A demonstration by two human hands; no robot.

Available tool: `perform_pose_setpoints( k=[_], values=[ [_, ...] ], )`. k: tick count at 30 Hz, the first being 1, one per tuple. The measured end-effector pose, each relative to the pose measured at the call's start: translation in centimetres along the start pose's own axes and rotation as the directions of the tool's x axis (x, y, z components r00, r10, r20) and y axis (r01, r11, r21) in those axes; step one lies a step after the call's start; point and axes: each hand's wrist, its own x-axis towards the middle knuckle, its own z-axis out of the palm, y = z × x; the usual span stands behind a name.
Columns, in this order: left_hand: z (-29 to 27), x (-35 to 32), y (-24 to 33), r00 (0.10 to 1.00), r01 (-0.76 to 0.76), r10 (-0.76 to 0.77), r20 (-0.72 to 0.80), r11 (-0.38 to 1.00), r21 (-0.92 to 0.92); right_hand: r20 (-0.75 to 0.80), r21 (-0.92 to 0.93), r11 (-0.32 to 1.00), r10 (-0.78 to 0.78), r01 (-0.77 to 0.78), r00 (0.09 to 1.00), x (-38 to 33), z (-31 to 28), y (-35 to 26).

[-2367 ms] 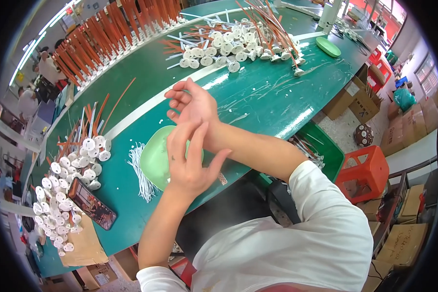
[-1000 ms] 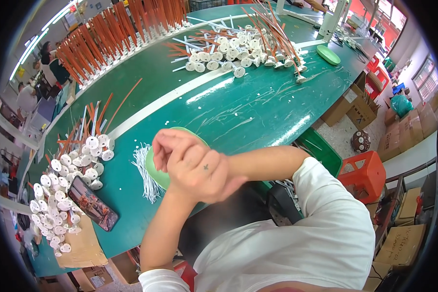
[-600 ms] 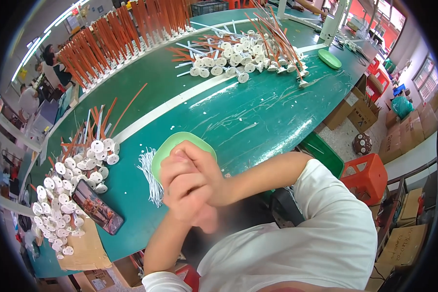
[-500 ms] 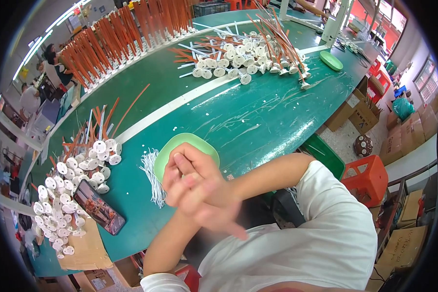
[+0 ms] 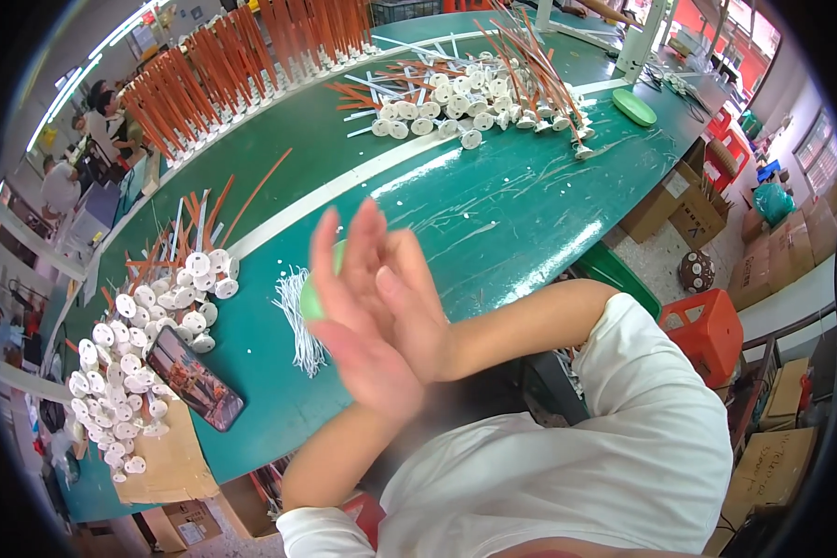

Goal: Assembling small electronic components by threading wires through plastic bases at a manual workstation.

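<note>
My left hand (image 5: 358,358) and my right hand (image 5: 417,302) are pressed together, palm against palm, in front of my body. Their fingers stretch upward and are partly smeared by motion. I see nothing held in either hand. Behind them, mostly hidden, is a light green oval tray (image 5: 309,303) on the green table (image 5: 493,223). Just left of the tray lies a bundle of thin white strings (image 5: 299,337).
At left, a smartphone (image 5: 195,379) leans by a heap of white round-based parts (image 5: 112,381) on cardboard (image 5: 172,460). More such parts (image 5: 474,102) with orange and white strips lie at the back. Another green tray (image 5: 633,108) is far right; a red stool (image 5: 702,335) stands at right.
My hands have gone from being clasped with bent fingers to lying palm to palm with fingers stretched upward. The view has shifted slightly; the things on the table stay put.
</note>
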Motion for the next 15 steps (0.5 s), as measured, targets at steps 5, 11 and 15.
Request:
perform_pose_setpoints(
  k=[5, 11, 15],
  values=[
    [-0.9, -0.8, -0.2, 0.975, -0.221, 0.221, -0.008, 0.974, -0.057, 0.315, -0.132, 0.894, -0.371, 0.427, 0.873, 1.9, -1.2, -2.7],
    [-4.9, -0.4, -4.1, 0.69, -0.723, 0.585, 0.426, 0.532, 0.44, 0.2, -0.063, 0.914, 0.404, -0.4, 0.893, -0.3, -1.4, 1.6],
    [-8.5, 1.4, -3.8, 0.323, -0.945, 0.507, 0.799, 0.13, 0.3, 0.256, -0.214, 0.947, 0.29, -0.239, 0.922, 1.1, -3.5, 0.5]
  ],
)
